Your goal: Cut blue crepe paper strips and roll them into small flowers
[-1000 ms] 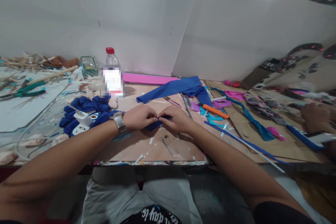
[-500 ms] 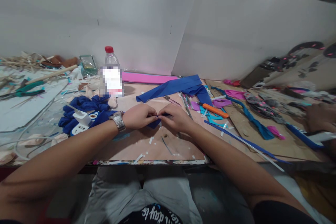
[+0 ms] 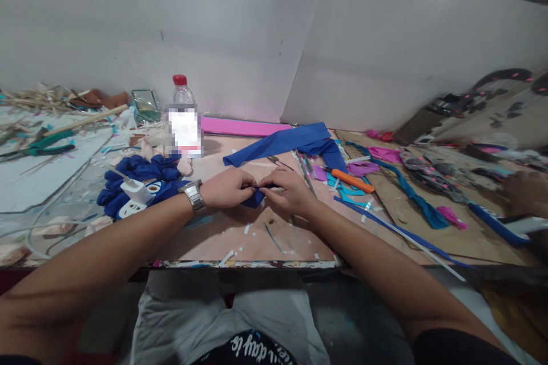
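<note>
A small piece of dark blue fabric (image 3: 256, 198) sits between my two hands at the middle of the worktable (image 3: 240, 239). My left hand (image 3: 226, 188), with a metal watch on its wrist, pinches the piece from the left, fingers closed. From the right, my right hand (image 3: 286, 191) pinches the same piece, fingertips almost touching the left ones. Most of the piece is hidden under the fingers. A long blue fabric strip (image 3: 282, 141) lies just behind the hands.
A heap of blue fabric (image 3: 137, 174) with a white plug (image 3: 133, 193) lies left, and a red-capped water bottle (image 3: 183, 120) behind. An orange-handled cutter (image 3: 351, 181), pink foam (image 3: 244, 126) and coloured scraps lie right. Another person's hand (image 3: 524, 193) is far right. Green pliers (image 3: 47, 145) lie far left.
Both hands have stayed on the blue piece and shifted very slightly away from me, the fingers working it. The other person's hand at far right has moved a little.
</note>
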Available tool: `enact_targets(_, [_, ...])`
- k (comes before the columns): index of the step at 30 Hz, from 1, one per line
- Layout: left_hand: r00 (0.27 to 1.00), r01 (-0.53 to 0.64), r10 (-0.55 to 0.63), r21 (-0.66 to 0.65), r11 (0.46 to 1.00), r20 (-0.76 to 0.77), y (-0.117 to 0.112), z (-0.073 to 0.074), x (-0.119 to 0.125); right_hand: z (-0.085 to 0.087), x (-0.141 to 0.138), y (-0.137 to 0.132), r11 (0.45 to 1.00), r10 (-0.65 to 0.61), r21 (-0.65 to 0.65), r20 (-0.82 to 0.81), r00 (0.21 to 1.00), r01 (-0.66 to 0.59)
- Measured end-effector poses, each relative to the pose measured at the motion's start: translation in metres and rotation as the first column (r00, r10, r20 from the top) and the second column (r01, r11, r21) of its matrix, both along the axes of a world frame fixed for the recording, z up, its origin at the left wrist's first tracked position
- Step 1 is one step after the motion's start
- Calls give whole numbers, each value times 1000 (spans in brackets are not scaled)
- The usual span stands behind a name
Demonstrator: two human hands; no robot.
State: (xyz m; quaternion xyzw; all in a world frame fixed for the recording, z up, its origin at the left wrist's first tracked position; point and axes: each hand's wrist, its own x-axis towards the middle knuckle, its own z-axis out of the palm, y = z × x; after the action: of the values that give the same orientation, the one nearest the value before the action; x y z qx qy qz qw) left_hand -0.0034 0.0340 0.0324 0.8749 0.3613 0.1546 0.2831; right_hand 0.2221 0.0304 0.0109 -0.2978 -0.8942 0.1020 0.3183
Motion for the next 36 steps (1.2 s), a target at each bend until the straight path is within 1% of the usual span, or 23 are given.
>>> enact_targets(5, [999,-15,18,-85,996,43,2,0,0,1,0,-1,998,38,42,-8,999,-37])
enact_targets(9, [998,-28,36,-134,991,60,3,-2,-1,1,0,-2,998,35,49,2,999,-35])
enact_targets(14, [994,-14,28,-129,992,109,4,-2,-1,0,2,0,997,19,70,5,1000,-20])
enact_targets(18, [993,-37,49,-107,994,107,4,-3,0,0,2,1,996,8,84,-4,1000,-7])
enact_targets(24, [992,-64,62,11,998,106,0,-3,1,0,0,-1,994,-17,103,-27,999,20])
enact_targets(28, [992,-93,81,131,987,93,-5,-2,3,0,0,-2,994,-37,100,-47,998,41])
enact_targets(32, [993,-112,115,317,942,11,-8,-4,5,-1,-1,-4,997,-64,47,-67,996,68])
enact_targets(34, [991,-79,115,404,911,-67,-7,-6,5,-2,-2,-4,997,-72,15,-71,995,74])
enact_targets(36, [985,-34,108,464,885,-134,-7,-7,5,-4,-3,-4,997,-77,-16,-67,995,76])
